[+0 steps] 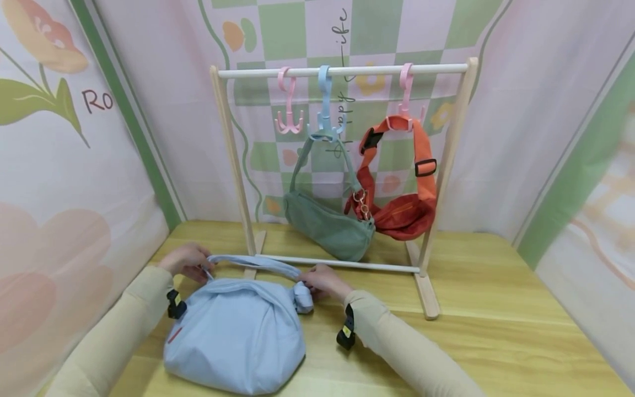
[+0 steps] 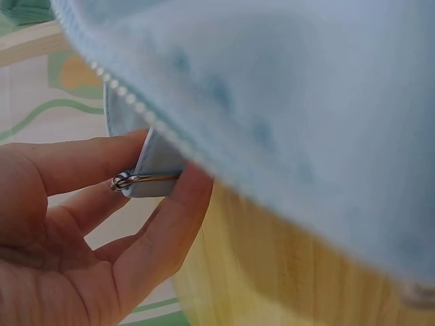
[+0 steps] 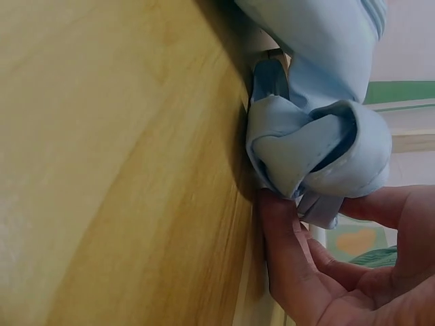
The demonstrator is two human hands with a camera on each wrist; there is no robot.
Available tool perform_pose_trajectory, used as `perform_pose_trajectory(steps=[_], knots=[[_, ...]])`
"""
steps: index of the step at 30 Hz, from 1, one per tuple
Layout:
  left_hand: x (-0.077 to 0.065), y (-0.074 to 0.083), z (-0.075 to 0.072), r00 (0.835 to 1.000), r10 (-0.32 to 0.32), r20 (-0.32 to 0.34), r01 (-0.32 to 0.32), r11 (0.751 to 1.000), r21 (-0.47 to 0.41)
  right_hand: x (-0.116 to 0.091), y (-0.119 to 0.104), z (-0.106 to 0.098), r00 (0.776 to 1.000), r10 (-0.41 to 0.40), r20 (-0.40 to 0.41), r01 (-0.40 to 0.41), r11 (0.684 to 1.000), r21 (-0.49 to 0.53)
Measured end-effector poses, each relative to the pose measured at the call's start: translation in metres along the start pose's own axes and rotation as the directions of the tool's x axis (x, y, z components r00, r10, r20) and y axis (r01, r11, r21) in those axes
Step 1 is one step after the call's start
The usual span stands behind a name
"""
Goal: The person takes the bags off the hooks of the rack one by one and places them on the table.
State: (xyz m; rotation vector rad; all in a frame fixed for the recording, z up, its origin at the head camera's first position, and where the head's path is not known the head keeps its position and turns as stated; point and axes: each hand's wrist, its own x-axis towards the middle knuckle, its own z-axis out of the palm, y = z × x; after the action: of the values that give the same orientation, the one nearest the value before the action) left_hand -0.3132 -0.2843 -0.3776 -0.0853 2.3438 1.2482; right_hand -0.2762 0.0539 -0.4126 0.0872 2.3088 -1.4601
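A light blue handbag (image 1: pixel 238 331) with a small red tag lies on the table, its strap (image 1: pixel 268 263) arching behind it. My left hand (image 1: pixel 188 260) pinches the strap's left end; a small metal ring (image 2: pixel 143 178) shows between thumb and fingers in the left wrist view, beside the bag's zipper (image 2: pixel 136 102). At the bag's right corner is a big fabric knot (image 3: pixel 316 149). My right hand (image 1: pixel 324 280) grips the strap just past this knot, thumb on one side and fingers on the other.
Behind the bag stands a wooden rack (image 1: pixel 233 149) with a white top rail (image 1: pixel 367 70). A green bag (image 1: pixel 327 223) hangs from a blue hook (image 1: pixel 324 102), an orange-red waist bag (image 1: pixel 404 215) from a pink hook (image 1: pixel 405 88). Another pink hook (image 1: pixel 289 105) hangs at left.
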Motion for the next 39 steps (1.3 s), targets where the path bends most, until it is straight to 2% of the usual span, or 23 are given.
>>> perform_pose_trajectory(steps=[11,39], knots=[[0.0050,-0.0035,0.0017,1.000,-0.025,-0.010,0.025,0.998,0.057,-0.0015,-0.0002,-0.0014,1.000,-0.006,0.009,0.007,0.999,-0.040],[0.0045,-0.0020,0.0035,0.999,-0.037,-0.017,0.038,0.997,0.074,-0.0056,-0.0013,-0.0031,0.999,-0.052,0.007,0.053,0.996,-0.074]])
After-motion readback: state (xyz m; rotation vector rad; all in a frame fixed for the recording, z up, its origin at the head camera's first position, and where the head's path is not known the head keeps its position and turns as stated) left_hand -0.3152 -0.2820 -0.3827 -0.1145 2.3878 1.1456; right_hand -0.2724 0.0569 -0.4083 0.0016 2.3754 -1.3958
